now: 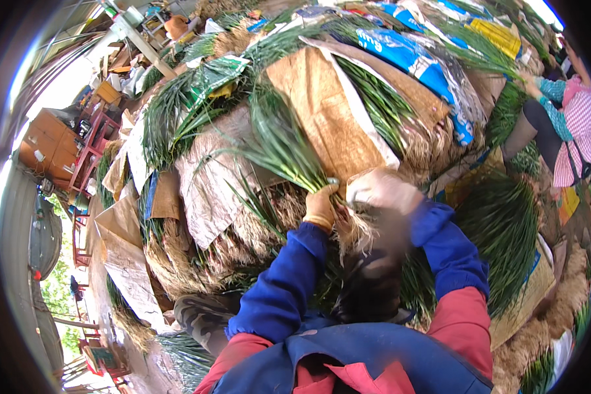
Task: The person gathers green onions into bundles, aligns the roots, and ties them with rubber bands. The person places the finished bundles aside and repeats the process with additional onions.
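Observation:
A bunch of green onions (295, 147) is gripped low on its stalks by my gloved left hand (321, 204). The leaves fan out away from me, and the pale roots (355, 227) hang toward my lap. Close beside them is my right hand (381, 189), in a pale glove and blurred by motion. Its fingers look curled near the root end, but whether they hold anything is hidden. Just beyond my hands, a brown woven sack (320, 113) covers part of a heap of onions. More bundles with roots toward me (256, 231) lie beneath a grey-white sheet (216, 182).
At the right sits another person (576, 123) in a checked garment, hands on green leaves. A large pile of onion leaves (502, 236) lies by my right arm. Blue-and-white plastic sacks (409, 59) cover the far heap. Red stools (93, 147) and a wooden cabinet (49, 145) stand at left.

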